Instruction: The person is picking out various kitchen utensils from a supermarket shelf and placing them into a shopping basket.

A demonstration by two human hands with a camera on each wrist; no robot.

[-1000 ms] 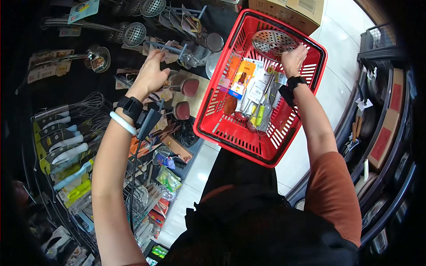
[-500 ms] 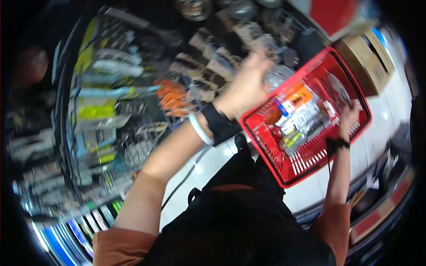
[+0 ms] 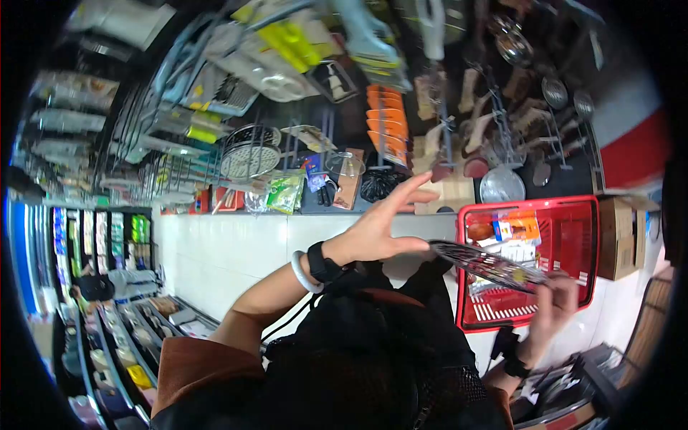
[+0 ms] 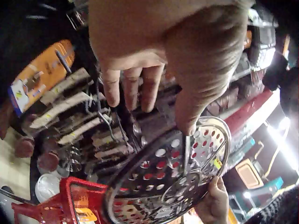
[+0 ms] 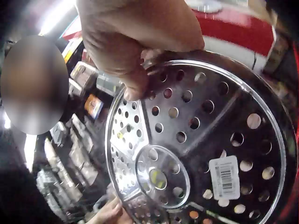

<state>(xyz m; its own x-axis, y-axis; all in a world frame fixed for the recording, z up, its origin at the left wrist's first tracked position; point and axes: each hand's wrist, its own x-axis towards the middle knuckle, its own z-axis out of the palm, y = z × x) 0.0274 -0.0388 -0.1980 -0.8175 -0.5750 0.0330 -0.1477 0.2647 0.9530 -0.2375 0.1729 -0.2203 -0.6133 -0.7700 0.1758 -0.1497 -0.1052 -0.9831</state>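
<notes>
A round perforated metal steamer plate (image 3: 494,266) is held tilted over the near side of the red basket (image 3: 529,206). My right hand (image 3: 555,304) pinches its rim, thumb on the face with the barcode sticker (image 5: 225,178). At the opposite edge, my left hand (image 3: 373,233) has its fingers spread and straight, with the thumb tip right at the rim. In the left wrist view the thumb lies along the plate's edge, the other fingers apart from it. Inside the basket lie a packaged item with an orange card (image 3: 527,228) and other packaged utensils, partly hidden by the plate.
A rack of hanging kitchen tools runs along the far side, with orange packages (image 3: 387,125) and ladles on hooks. A cardboard box (image 3: 616,240) stands right of the basket. White tiled floor (image 3: 222,244) lies to the left, and another shelf (image 3: 573,394) stands at the near right.
My right hand has lifted the steamer plate out of the basket. My left hand has come away from the rack to the plate's edge. The head view has turned along the aisle.
</notes>
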